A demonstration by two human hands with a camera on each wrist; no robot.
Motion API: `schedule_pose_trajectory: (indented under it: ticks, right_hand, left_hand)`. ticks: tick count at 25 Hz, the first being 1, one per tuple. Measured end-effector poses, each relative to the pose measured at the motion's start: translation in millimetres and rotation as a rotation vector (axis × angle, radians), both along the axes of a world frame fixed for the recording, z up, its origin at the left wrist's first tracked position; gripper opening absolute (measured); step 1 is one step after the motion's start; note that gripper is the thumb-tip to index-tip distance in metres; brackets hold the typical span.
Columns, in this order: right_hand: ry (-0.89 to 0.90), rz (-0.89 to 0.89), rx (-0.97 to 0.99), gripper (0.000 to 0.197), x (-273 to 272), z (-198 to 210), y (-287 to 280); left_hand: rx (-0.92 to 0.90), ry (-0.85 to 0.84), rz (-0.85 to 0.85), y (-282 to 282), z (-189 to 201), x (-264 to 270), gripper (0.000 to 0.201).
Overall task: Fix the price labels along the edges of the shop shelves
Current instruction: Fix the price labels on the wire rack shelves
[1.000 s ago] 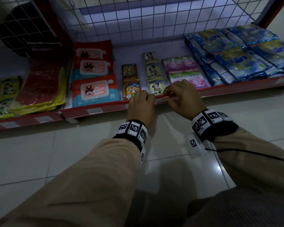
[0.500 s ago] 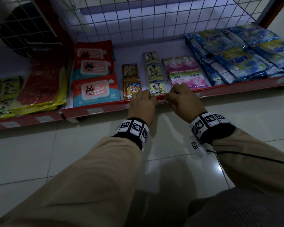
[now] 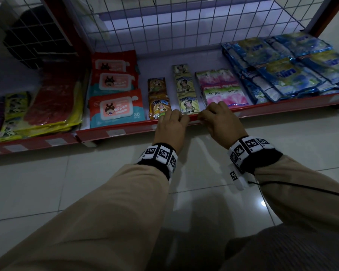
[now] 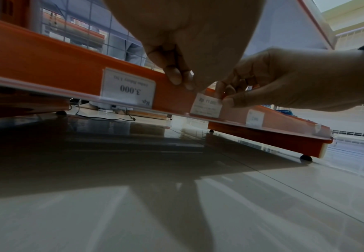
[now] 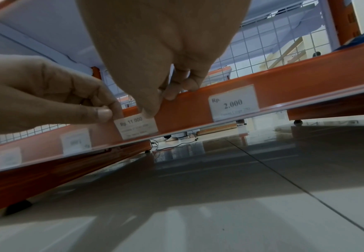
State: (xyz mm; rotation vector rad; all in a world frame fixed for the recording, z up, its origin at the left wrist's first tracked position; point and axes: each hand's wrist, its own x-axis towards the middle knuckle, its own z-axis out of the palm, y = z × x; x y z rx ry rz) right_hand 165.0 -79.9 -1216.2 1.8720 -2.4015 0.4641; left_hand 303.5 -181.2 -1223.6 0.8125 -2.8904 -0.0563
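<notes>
Two hands: left hand (image 5: 47, 95) and right hand (image 4: 295, 80) both pinch the price label (image 5: 137, 125), centre frame.
Risk: it may crease or sit crooked in the shelf strip (image 5: 306, 85).

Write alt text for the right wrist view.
Both hands work a small white price label reading Rp 11.000 on the orange shelf edge; the left hand pinches its left corner, the right hand touches its top. A 2.000 label sits to the right, above glossy floor tiles.
</notes>
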Motion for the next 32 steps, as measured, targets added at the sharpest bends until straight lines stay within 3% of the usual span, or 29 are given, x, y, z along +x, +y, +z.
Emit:
schedule_pose_trajectory:
  ticks: [6, 10, 15, 19, 23, 27, 32]
  right_hand:
    - [0.034, -0.016, -0.038, 0.016, 0, -4, 3]
    - [0.052, -0.009, -0.087, 0.020, 5, -3, 5]
    - [0.045, -0.003, -0.058, 0.026, 19, 0, -2]
    - [-0.016, -0.020, -0.074, 0.028, 29, 2, -7]
    - [-0.024, -0.060, -0.060, 0.033, 37, -4, -2]
    - [0.004, -0.095, -0.037, 0.030, 42, 0, -7]
    - [0.044, 0.069, 0.006, 0.028, 65, 7, -29]
  left_hand:
    - [0.020, 0.023, 0.000, -1, 0, 0, 0.028]
    - [0.101, 0.126, 0.005, -5, 0, 6, 0.033]
    - [0.141, 0.107, -0.040, -16, 5, 15, 0.041]
    - [0.023, 0.216, 0.041, -20, 4, 49, 0.038]
    - [-0.045, 0.133, 0.083, -17, -10, 83, 0.052]
    - [-0.072, 0.115, 0.104, -16, -10, 81, 0.056]
    - [0.019, 0.129, 0.136, -23, -4, 76, 0.049]
